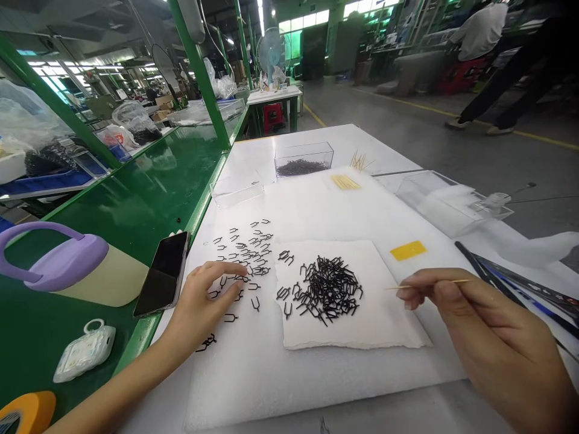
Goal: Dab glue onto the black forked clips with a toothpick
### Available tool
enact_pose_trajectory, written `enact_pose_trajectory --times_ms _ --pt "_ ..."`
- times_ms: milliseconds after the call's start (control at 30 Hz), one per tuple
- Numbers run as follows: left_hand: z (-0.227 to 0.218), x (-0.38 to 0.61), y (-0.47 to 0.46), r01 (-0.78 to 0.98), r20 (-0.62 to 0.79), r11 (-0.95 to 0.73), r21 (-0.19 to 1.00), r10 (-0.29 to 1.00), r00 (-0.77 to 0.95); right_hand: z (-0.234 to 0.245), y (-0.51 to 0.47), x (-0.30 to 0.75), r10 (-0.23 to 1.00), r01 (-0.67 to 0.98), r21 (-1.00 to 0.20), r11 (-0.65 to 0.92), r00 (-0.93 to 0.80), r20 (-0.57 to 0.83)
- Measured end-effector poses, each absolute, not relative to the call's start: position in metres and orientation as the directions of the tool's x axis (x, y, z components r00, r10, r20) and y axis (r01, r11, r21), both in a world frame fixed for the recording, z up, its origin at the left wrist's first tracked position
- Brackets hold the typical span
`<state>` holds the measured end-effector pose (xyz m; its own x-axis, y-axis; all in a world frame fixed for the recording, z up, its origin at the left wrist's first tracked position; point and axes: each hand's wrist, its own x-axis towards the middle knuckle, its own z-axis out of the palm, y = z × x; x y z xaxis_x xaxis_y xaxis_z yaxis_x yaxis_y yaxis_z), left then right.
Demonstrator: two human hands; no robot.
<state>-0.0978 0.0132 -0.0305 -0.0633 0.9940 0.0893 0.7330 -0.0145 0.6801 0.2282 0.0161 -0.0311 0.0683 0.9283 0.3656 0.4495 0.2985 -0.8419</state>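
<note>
Between your right hand's (456,301) pinched fingertips, the toothpick (429,284) lies nearly level, its long axis running left-right, free tip pointing left toward the black clips (328,292) piled on the white cloth (384,319). Your left hand (203,301), fingers loosely curled, presses scattered clips (246,253) on the foam sheet (316,374), beside a green workbench (149,193) in a factory hall.

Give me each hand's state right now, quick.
Left hand: fingers curled down, touching the loose black clips; none visibly gripped.
Right hand: fingers pinched shut on a thin wooden stick.
</note>
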Motion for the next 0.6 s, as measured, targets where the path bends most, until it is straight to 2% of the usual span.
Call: enact_pose_trajectory --times_ms 300,500,600 --pt "-0.017 -0.089 0.019 0.730 0.151 -0.057 0.681 0.986 -0.064 -0.026 0.014 0.225 0.927 0.403 -0.863 0.304 0.085 0.366" --pt "-0.018 -0.063 0.030 0.769 0.181 -0.267 0.581 0.963 0.198 -0.025 0.013 0.224 0.931 0.380 -0.873 0.305 0.073 0.357" --pt "-0.020 -0.056 0.031 0.782 0.180 -0.326 0.531 0.945 0.272 -0.023 0.012 0.224 0.930 0.368 -0.877 0.310 0.073 0.360"
